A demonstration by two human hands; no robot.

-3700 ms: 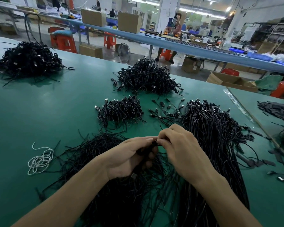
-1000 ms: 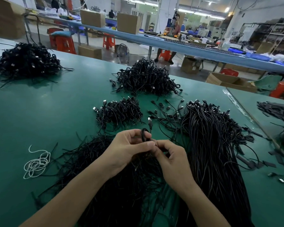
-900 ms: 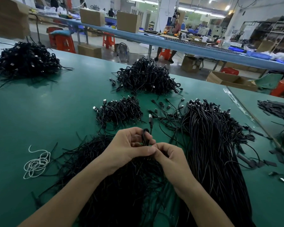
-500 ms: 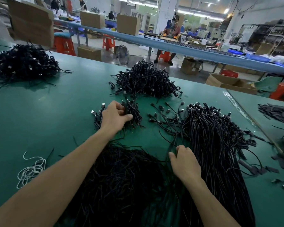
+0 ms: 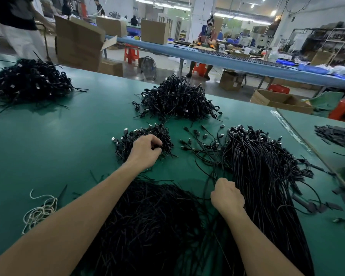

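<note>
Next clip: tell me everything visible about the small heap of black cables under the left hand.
The small heap of black cables is a low tangled mound of short, thin, rubbery-looking leads, with silvery plugs poking out at its left and far edges. It lies on the green table, apart from the bigger heap behind it. The left hand rests on its near side, fingers curled into the cables.

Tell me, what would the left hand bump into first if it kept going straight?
The small heap of black cables; the left hand pinches at it. Past that, probably the bigger heap, though depth is hard to judge.
</note>
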